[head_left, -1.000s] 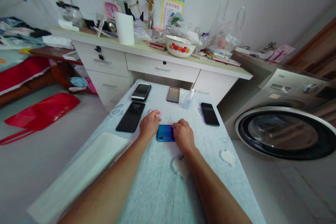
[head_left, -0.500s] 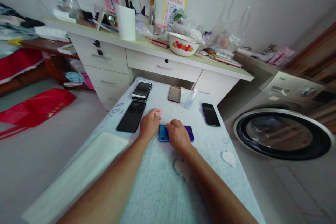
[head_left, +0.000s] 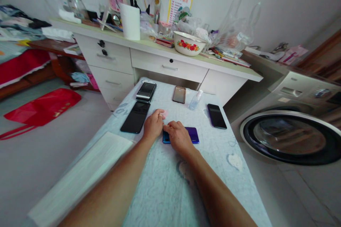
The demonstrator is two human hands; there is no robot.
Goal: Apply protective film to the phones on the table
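Note:
A blue-purple phone (head_left: pixel 194 135) lies back up and crosswise on the cloth-covered table. Over its left half rests my right hand (head_left: pixel 179 135), fingers bent together at the phone's left top edge; whatever they pinch is hidden. Just beyond that edge, my left hand (head_left: pixel 154 125) is closed, with a small pink piece (head_left: pixel 164 114) showing at its fingertips. A dark phone (head_left: pixel 135 117) lies left of my left hand. Farther back are a stack of phones (head_left: pixel 146 91), a brown translucent phone case (head_left: pixel 179 94) and a clear spray bottle (head_left: pixel 195 100).
Another dark phone (head_left: pixel 217 116) lies near the table's right edge. A long pale board (head_left: pixel 82 177) runs along the left side, partly under my left forearm. Behind stands a white desk (head_left: pixel 151 60) with a flowered bowl (head_left: pixel 188 44); a washing machine (head_left: pixel 290 131) is at right.
My right hand has shifted slightly left over the phone, covering more of its camera end. The left hand stays beside it with the pink piece. The whole view has moved a little.

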